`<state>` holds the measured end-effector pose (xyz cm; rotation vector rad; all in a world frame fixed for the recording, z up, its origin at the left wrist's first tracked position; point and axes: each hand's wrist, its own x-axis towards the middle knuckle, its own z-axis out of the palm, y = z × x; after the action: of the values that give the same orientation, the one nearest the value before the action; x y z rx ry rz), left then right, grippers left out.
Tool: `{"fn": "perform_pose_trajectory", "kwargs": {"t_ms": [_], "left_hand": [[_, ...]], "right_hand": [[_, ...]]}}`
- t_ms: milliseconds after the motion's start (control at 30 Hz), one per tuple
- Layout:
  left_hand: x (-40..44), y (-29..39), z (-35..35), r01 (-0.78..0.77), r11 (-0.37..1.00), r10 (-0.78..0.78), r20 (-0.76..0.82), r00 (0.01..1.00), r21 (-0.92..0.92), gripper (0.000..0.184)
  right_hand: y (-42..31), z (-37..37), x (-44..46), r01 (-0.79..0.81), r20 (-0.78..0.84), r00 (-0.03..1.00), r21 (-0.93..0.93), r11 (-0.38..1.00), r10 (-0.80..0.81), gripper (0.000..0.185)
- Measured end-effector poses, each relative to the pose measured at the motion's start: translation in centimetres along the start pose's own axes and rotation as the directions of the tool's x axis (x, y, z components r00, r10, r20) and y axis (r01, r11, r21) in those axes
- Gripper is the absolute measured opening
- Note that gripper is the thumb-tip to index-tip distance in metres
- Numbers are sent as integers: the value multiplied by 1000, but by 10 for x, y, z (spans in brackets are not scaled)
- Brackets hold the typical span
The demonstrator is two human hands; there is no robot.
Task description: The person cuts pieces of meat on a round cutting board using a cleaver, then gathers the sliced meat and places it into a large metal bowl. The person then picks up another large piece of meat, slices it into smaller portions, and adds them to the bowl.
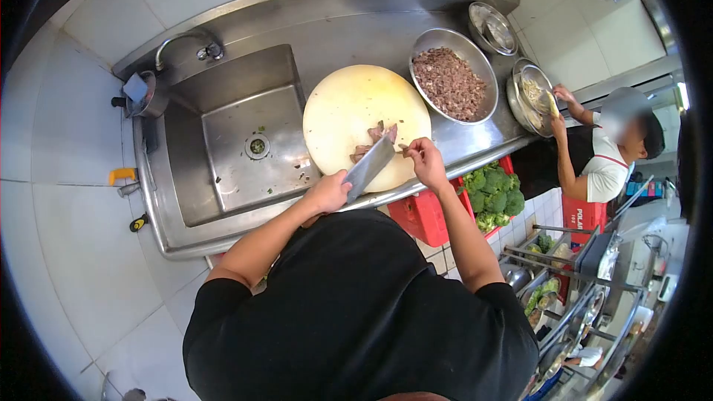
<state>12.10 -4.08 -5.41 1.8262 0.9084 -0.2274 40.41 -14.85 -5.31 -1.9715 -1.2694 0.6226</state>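
The person's left hand (329,191) is curled into a fist, its fingers closed around the handle end of a broad cleaver with a flat grey metal blade (369,167); the handle itself is mostly hidden by the grip. The right hand (428,165) has its thumb and forefinger pinched nearly together at the tips on a small, dark brownish scrap (403,149), too small to identify, while the other fingers are bent in toward the palm. The scrap is just to the right of the blade.

The blade slants away to the far right over a thick, round, cream-coloured chopping board (349,100). Pinkish-brown pieces of meat (376,132) lie on the board around the blade's far end, some of them partly covered by it, with a few small dark bits scattered near.

To the left of the board is a rectangular stainless-steel sink (238,115) with debris about its drain. Far right of the board, a wide steel bowl (444,38) holds a heap of diced brownish-red meat (454,85). Below the counter's near right edge, green broccoli heads (494,194) fill a red plastic crate (512,165). Farther right, a co-worker in a white shirt (600,177) has both hands at steel bowls.
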Motion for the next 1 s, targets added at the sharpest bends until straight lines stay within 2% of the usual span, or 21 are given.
{"fn": "perform_pose_trajectory", "kwargs": {"t_ms": [100, 133, 233, 267, 300, 367, 467, 567, 600, 700, 800, 900, 1000], "left_hand": [[5, -15, -17, -30, 997, 36, -73, 997, 74, 34], [5, -12, -28, 8, 994, -1, -64, 998, 112, 35], [8, -5, -53, 69, 981, -52, -96, 994, 179, 34], [8, -7, -57, 44, 980, -25, -100, 995, 193, 34], [8, -6, -58, 38, 979, -18, -99, 995, 203, 34], [5, -4, -59, 29, 976, -9, -95, 995, 215, 33], [-3, -2, -58, 49, 975, -33, -78, 996, 217, 34], [-12, 0, -58, 30, 971, -23, -31, 999, 239, 33], [-13, 2, -58, 24, 967, -19, -22, 1000, 252, 33], [-13, 7, -58, 22, 955, -25, 4, 1000, 295, 32], [-11, 12, -60, 22, 946, -25, 6, 1000, 322, 31], [-11, 5, -57, -7, 946, 15, -23, 1000, 325, 30], [-17, 7, -54, -13, 943, 27, -38, 999, 334, 27]], "right_hand": [[-14, -2, 18, 33, -83, 996, 28, 999, -31, 6], [-27, 3, 20, 74, -117, 990, -11, 997, -75, 8], [-42, 37, 11, 303, -226, 914, -175, 937, -338, 12], [-41, 50, 0, 313, -190, 918, -194, 930, -348, 16], [-36, 59, -13, 310, -49, 943, -220, 925, -328, 25], [-33, 80, -42, 333, -16, 938, -233, 914, -346, 34], [-42, 78, -70, 217, -88, 970, -110, 970, -227, 43], [-30, 69, -74, 27, -118, 992, -122, 992, -41, 48], [-26, 65, -68, 78, -127, 986, -230, 970, -109, 51], [-46, 54, -33, 232, -95, 951, -411, 882, -294, 47], [-40, 52, -3, 361, 153, 933, -423, 831, -327, 35], [-21, 56, 6, 267, 308, 941, -427, 864, -138, 24], [-4, 61, -11, 250, 224, 958, -337, 908, -181, 16]]}}
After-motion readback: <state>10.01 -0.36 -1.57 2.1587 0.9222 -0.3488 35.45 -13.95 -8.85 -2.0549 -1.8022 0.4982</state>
